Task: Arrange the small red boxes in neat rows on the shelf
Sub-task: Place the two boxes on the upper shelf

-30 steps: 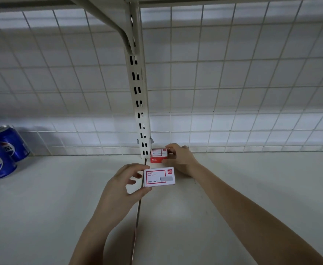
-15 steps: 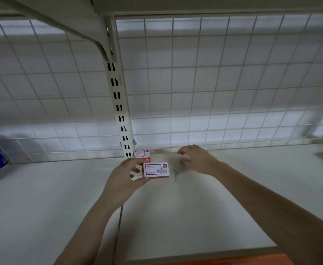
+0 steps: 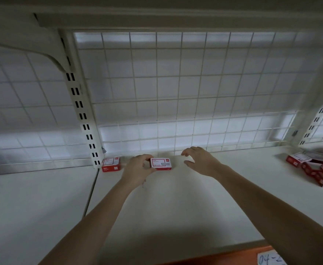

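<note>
One small red box (image 3: pixel 111 164) stands on the white shelf (image 3: pixel 176 207) against the back, beside the slotted upright post (image 3: pixel 84 119). My left hand (image 3: pixel 137 169) holds a second red box (image 3: pixel 160 163) by its left end, a little to the right of the first one. My right hand (image 3: pixel 200 160) hovers just right of that box with fingers spread and loosely bent, holding nothing. A loose heap of several red boxes (image 3: pixel 317 167) lies at the far right of the shelf.
A wire grid (image 3: pixel 176 92) closes the back of the shelf. A second slotted post (image 3: pixel 317 119) stands at the right. The upper shelf's bracket (image 3: pixel 32 48) overhangs at top left. An orange front strip with a paper tag (image 3: pixel 269 259) runs along the shelf's edge.
The view swung right, so the blue cans left the frame and the heap appeared. My right hand let go of the first box. My left hand carried the second box to its right.
</note>
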`<state>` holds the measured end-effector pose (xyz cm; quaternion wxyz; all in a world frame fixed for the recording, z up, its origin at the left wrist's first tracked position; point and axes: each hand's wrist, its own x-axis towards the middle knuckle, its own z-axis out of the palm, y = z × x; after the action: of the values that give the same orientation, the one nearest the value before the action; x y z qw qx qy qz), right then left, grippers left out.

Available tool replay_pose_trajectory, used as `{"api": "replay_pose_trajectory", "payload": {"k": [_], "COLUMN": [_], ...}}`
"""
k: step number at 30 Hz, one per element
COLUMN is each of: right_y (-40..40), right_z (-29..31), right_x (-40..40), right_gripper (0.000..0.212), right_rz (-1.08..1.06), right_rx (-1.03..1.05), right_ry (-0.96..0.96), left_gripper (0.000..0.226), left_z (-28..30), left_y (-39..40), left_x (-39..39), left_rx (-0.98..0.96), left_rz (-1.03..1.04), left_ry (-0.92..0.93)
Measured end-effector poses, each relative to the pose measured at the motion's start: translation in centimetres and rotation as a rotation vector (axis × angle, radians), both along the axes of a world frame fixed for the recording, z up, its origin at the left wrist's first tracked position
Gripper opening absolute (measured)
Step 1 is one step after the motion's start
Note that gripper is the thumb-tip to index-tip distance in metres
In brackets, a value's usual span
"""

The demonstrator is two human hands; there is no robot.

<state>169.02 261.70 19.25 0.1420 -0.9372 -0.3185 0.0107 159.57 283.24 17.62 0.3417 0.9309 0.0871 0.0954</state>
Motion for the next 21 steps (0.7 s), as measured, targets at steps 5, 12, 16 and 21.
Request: {"api": "replay_pose_trajectory", "payload": {"k": [5, 12, 16, 21], "right_y": [-0.4, -0.2, -0.3, -0.3], "right_z": [-0.1, -0.5, -0.8, -1.2], "right_x": [0.8, 1.5, 1.7, 1.9], "right_gripper": [0.035, 0.036, 0.035, 0.035], "right_rz": [0.014, 0.037, 0.030, 0.016], "right_rx": [0.011, 0.011, 0.018, 0.003], "right_ry": [0.002, 0.017, 0.042, 0.060], "left_gripper": [0.039, 0.036, 0.040, 0.039], "left_z": [0.0, -0.3, -0.3, 0.2], "left_y": [-0.4, -0.2, 0.0, 0.0], "left_x": [1.4, 2.4, 2.8, 2.5], "left_rx": [0.051, 0.108, 0.158, 0.204], "left_rz": [0.036, 0.034, 0.019, -0.045], "left_ry": [0.026, 0.058, 0.096, 0.105]}}
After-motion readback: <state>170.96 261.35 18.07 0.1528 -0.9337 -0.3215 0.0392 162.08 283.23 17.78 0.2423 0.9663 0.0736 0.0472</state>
